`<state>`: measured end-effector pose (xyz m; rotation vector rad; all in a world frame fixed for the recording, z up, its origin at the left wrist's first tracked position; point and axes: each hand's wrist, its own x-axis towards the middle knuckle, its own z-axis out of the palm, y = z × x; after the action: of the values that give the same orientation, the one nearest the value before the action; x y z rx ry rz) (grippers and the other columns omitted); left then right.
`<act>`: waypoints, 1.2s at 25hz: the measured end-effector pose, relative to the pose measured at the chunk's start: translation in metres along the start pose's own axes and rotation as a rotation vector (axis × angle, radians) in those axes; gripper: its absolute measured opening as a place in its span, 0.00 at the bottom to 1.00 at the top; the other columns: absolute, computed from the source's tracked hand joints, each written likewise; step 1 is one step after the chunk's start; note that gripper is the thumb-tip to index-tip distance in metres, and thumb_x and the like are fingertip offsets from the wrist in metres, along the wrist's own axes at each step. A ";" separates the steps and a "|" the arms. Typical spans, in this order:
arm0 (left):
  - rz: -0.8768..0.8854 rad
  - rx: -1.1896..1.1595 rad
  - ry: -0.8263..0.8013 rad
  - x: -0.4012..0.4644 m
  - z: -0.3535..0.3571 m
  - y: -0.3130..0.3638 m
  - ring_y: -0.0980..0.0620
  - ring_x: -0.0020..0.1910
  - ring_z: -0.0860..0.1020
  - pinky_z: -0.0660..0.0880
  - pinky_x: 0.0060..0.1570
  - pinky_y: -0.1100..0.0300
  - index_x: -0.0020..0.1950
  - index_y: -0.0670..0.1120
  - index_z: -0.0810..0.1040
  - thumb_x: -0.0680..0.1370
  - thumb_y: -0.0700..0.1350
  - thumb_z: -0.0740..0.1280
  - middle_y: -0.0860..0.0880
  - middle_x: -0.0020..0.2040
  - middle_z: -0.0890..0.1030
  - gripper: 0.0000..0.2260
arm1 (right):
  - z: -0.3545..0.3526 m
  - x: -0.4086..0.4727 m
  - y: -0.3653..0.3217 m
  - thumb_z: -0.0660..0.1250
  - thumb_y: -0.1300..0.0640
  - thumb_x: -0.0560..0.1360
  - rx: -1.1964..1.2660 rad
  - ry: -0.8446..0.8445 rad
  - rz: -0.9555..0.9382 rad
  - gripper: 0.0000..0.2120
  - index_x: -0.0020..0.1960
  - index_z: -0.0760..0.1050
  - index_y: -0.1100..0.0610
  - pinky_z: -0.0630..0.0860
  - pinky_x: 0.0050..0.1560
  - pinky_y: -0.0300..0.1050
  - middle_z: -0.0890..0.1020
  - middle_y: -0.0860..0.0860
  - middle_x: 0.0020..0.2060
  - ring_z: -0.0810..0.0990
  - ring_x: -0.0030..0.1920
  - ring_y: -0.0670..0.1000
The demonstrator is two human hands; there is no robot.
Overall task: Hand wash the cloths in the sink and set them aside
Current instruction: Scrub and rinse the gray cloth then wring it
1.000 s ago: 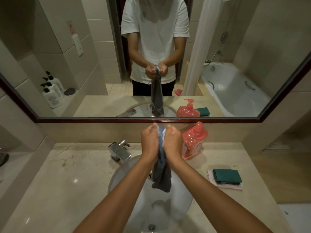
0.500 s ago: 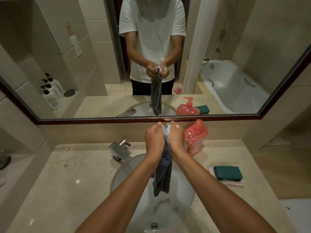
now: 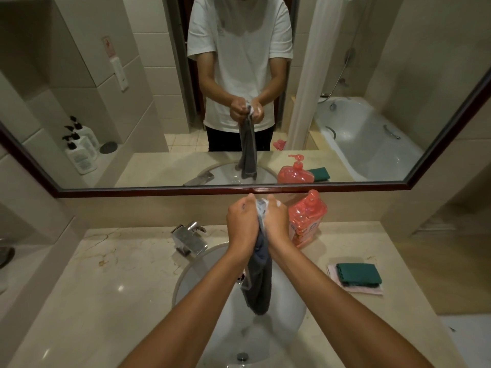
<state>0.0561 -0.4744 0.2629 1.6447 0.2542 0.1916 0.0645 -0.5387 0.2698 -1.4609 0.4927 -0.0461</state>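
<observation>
Both hands gripped the gray cloth (image 3: 259, 282) above the sink (image 3: 289, 312) — left hand (image 3: 242, 224) and right hand (image 3: 276, 221) pressed together, hiding its top. Its lower end hung free; the fingertips were out of sight.

I see a dark grey cloth (image 3: 259, 285) bunched at its soapy top, hanging limp over the white sink (image 3: 292, 314). A folded green cloth (image 3: 358, 273) lies on a pink cloth (image 3: 357, 290), right of the sink.

Both forearms reach forward, left hand (image 3: 243, 225) and right hand (image 3: 276, 224) fisted side by side (knuckles nearly touching), gripping.
</observation>
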 end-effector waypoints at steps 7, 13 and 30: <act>-0.049 -0.049 0.000 0.006 -0.002 -0.007 0.55 0.28 0.72 0.70 0.33 0.58 0.32 0.48 0.70 0.84 0.46 0.60 0.53 0.27 0.74 0.20 | 0.007 0.000 0.013 0.55 0.53 0.85 -0.025 0.049 0.005 0.18 0.40 0.75 0.56 0.75 0.40 0.44 0.79 0.50 0.32 0.81 0.38 0.51; -0.169 -0.332 -0.126 0.009 -0.003 -0.010 0.48 0.42 0.85 0.81 0.42 0.56 0.42 0.46 0.82 0.85 0.49 0.59 0.45 0.40 0.86 0.17 | -0.001 0.016 0.016 0.57 0.49 0.84 0.158 -0.126 0.122 0.20 0.55 0.80 0.64 0.82 0.51 0.52 0.85 0.58 0.44 0.85 0.48 0.59; -0.002 -0.054 -0.078 0.018 -0.013 0.003 0.47 0.48 0.84 0.81 0.52 0.40 0.52 0.47 0.80 0.85 0.53 0.55 0.46 0.47 0.85 0.17 | -0.012 0.021 0.020 0.61 0.52 0.84 -0.079 0.007 -0.290 0.15 0.65 0.75 0.59 0.79 0.60 0.48 0.84 0.55 0.56 0.83 0.56 0.52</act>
<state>0.0705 -0.4575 0.2661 1.5945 0.1892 0.1316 0.0738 -0.5541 0.2445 -1.6009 0.2876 -0.2647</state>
